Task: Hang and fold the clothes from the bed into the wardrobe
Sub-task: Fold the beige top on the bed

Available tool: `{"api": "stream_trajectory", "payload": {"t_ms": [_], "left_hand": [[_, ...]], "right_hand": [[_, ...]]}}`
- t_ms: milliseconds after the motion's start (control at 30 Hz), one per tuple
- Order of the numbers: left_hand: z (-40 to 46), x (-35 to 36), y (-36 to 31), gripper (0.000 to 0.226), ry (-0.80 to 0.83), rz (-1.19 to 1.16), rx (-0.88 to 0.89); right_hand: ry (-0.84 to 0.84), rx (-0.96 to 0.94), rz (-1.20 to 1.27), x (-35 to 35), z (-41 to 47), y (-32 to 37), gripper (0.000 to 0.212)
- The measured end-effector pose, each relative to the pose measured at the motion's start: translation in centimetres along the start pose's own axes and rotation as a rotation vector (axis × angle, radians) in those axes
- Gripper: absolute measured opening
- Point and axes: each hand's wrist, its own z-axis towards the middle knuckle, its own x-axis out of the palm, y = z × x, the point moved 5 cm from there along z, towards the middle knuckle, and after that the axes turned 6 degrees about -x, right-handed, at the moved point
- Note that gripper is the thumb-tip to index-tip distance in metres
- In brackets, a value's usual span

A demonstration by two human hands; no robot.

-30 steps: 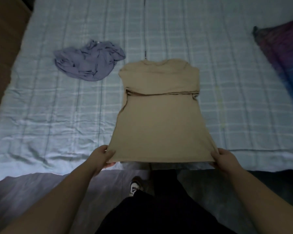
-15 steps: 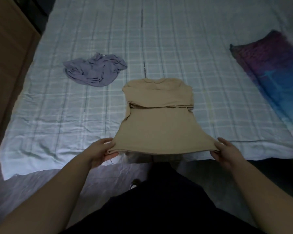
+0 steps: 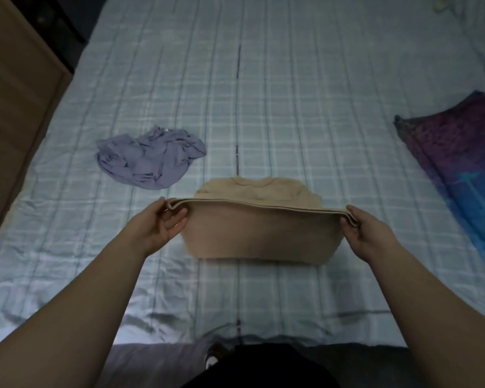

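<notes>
Beige shirt (image 3: 259, 233) at bed (image 3: 291, 107) centre, hem lifted, pinched by left hand (image 3: 158, 225) at nine o'clock, right hand (image 3: 367, 233) at three; lilac garment (image 3: 149, 161) crumpled at ten o'clock.

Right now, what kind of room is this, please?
Most likely a bedroom: a bed with a checked sheet, loose clothes such as a purple garment, and a wooden wardrobe-like panel beside the bed.

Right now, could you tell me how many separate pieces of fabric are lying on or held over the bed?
3: the tan top held at centre, the crumpled purple garment left of it, and the purple-blue cloth at the right edge. Others may lie outside the frame.
</notes>
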Motion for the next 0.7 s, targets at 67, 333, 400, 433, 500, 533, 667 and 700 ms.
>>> {"api": "stream_trajectory", "payload": {"t_ms": [67, 333, 400, 433, 500, 533, 667, 700], "left_hand": [[3.7, 2.0, -1.7, 0.025, -0.019, -0.006, 0.000], [21.8, 5.2, -3.2, 0.027, -0.061, -0.031, 0.043], [24.7, 4.8, -2.3, 0.022, -0.106, -0.003, 0.072], [25.8, 4.7, -1.6, 0.034, -0.139, 0.047, 0.126], [26.4, 4.9, -0.2, 0.053, -0.243, 0.321, 0.321], [26.0, 5.2, 0.6, 0.048, -0.314, 0.507, 0.453], [23.6, 8.0, 5.6, 0.050, -0.271, 1.417, 0.959], [23.6, 8.0, 7.1, 0.052, -0.254, 1.589, 0.987]], "right_hand": [[0.001, 0.010, 0.007, 2.2, 4.2, 0.3, 0.013], [-0.065, 0.108, 0.024, 7.1, 22.2, -4.6, 0.023], [-0.043, 0.065, -0.019, 8.0, 24.4, -5.8, 0.022], [-0.043, 0.011, -0.049, 8.4, 25.4, -6.5, 0.017], [-0.030, -0.177, -0.173, 8.9, 26.3, -7.5, 0.031], [-0.014, -0.297, -0.285, 9.1, 25.8, -8.0, 0.036], [0.157, -0.768, -1.088, 9.0, 21.8, -10.2, 0.038], [0.264, -0.857, -1.276, 9.1, 20.7, -11.2, 0.044]]}}
